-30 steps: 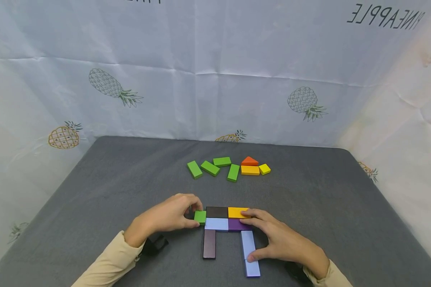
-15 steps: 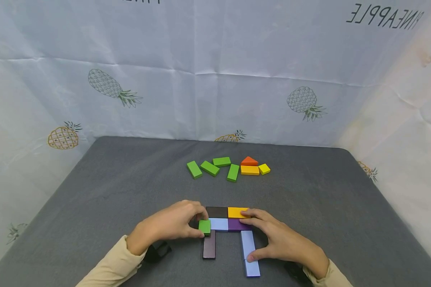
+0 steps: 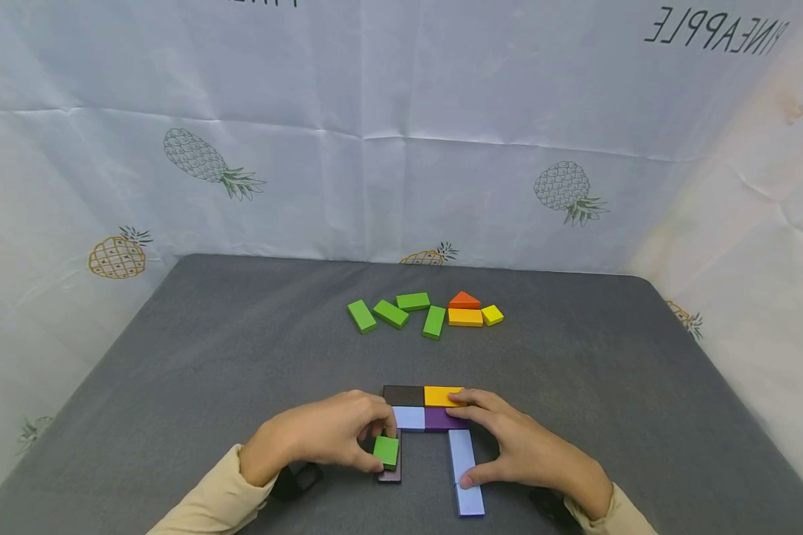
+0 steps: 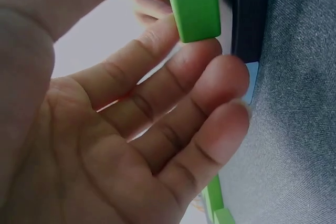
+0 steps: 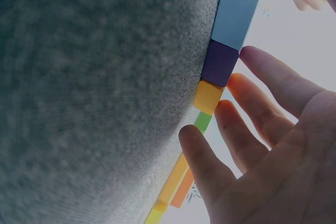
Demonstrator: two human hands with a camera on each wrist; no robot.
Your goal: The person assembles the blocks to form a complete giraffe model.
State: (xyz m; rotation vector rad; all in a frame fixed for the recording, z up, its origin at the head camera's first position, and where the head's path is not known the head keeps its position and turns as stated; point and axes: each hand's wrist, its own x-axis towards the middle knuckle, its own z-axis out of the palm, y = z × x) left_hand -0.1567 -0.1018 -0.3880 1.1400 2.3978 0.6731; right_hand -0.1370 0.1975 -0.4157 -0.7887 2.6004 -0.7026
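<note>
My left hand pinches a small green block between thumb and fingertips, held over the dark mauve block, part of which it hides. In the left wrist view the green block sits above the other curled fingers. My right hand has its fingers spread, fingertips resting on the yellow-orange block and the purple block. Its thumb touches the light blue blocks that run toward me, the nearer one and the farther one. A black block and another light blue block complete the two rows.
Farther back on the grey tabletop lie several green blocks. Beside them are an orange triangle, an amber block and a small yellow block. A pineapple-print curtain hangs behind the table.
My left hand has carried the green block toward me and slightly right, from beside the rows to over the mauve block. The right hand has stayed put.
</note>
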